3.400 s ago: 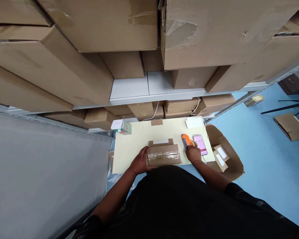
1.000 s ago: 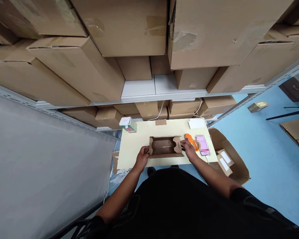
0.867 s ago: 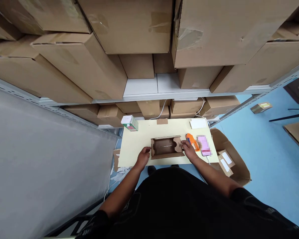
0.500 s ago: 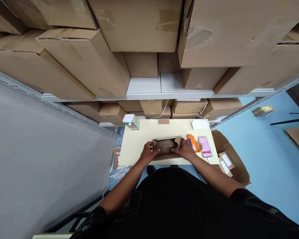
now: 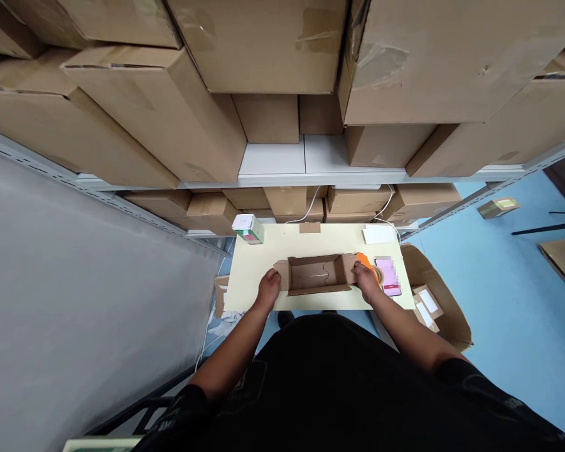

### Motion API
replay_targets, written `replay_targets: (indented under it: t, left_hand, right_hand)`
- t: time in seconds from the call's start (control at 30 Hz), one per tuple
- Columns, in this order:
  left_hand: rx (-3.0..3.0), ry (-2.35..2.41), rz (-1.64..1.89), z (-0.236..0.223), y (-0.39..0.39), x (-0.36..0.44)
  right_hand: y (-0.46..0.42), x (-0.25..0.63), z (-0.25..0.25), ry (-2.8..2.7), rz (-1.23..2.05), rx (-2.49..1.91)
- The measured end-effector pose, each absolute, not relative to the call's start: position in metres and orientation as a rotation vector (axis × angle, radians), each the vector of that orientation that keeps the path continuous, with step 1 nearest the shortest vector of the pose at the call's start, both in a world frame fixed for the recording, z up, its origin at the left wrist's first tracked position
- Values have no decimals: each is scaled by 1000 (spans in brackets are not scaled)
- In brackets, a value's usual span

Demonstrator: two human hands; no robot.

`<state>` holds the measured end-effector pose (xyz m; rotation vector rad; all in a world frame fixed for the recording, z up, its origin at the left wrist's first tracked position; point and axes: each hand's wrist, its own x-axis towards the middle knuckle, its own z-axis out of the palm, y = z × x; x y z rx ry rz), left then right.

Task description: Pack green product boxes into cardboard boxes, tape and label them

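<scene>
A small brown cardboard box [image 5: 317,274] lies open-side-up on the pale yellow table [image 5: 258,267], its inner flaps folded flat. My left hand [image 5: 269,287] grips the box's left end and my right hand [image 5: 366,281] grips its right end. An orange tape dispenser [image 5: 363,260] lies just behind my right hand, partly hidden by it. Beside the dispenser lies a pink phone [image 5: 390,277].
A small green and white carton [image 5: 248,227] stands at the table's far left corner, a white pad [image 5: 378,233] at the far right. Shelves of large cardboard boxes [image 5: 160,119] loom ahead. An open box with parcels [image 5: 430,301] sits on the blue floor at right.
The taped parcel seen first is gone from the table. My hands moved from the box's middle out to its two ends, and the box now stands wider open.
</scene>
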<state>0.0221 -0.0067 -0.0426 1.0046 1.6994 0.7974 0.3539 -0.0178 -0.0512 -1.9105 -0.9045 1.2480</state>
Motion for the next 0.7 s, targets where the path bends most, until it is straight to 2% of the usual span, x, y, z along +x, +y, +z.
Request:
replay_targets:
  t: [0.17,0.4,0.7]
  left_hand:
    - [951,1687,892,-42,-5,23]
    - [761,1547,1020,-17,-3,6]
    - [777,1632,1087,-4,9,-23]
  right_hand:
    - [-19,350,-50,-756,1294,-1896]
    - [-25,362,-40,-785,1264,-1815]
    - [-23,383,-34,-826,1113,-1887]
